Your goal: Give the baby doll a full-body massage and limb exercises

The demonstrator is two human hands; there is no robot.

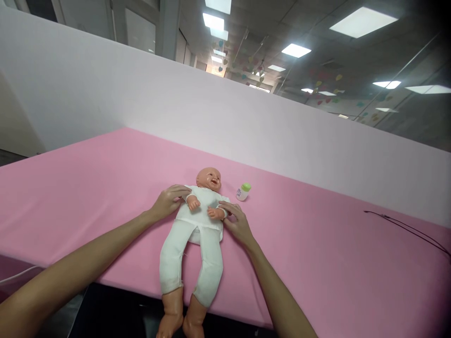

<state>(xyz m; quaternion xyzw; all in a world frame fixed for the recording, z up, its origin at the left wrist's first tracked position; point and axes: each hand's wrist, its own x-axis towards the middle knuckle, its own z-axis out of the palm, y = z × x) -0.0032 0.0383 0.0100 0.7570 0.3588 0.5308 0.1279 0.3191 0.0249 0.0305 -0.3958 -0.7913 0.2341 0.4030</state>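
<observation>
A baby doll (200, 206) with a cloth body and bare plastic head, hands and feet lies on its back on a pink-covered table (317, 249). Its lower legs and feet reach past the near edge. At the doll's upper arm on the left side of the view, my left hand (172, 199) is closed round the white sleeve, its thumb hidden. My right hand (238, 221) has its fingers curled over the other sleeve, close to the doll's plastic hand. A small bottle with a green cap (243, 192) stands slightly tilted beside the doll's head.
Behind the table runs a low white partition (246, 126). Thin black cords (408, 225) lie at the far right. A white cable (19, 274) hangs at the left edge. Something dark (116, 310) is below the near edge.
</observation>
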